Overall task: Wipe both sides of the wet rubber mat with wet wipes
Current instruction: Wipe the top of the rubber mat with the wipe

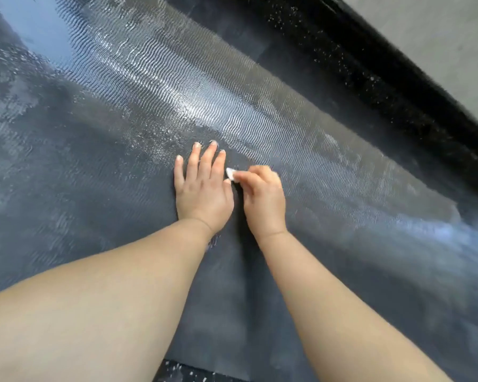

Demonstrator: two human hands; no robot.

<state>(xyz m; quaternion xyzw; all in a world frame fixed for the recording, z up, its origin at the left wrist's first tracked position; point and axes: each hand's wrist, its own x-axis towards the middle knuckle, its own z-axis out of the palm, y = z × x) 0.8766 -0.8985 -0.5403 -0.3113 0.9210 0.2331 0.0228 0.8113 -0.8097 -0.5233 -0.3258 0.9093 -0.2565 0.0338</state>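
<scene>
A large dark grey rubber mat with a fine wavy ribbed texture [122,161] fills most of the view, running from the far left to the near right. It lies on a black floor with white speckles [370,64], which shows along the mat's far right edge and again at its near edge. A band of water glistens on the ribs down the middle of the mat, while the near part looks duller.

The left hand [202,188] lies palm down on the mat near its centre, its fingers [209,158] straight, slightly spread and flat against the rubber. Just to its right, the right hand [262,199] has its fingers curled, pinching a small folded white wet wipe [230,174] between thumb and fingertips. The wipe sits low at the mat, right beside the left hand's index finger. A pale grey strip [439,37] lies beyond the black floor at the far right.
</scene>
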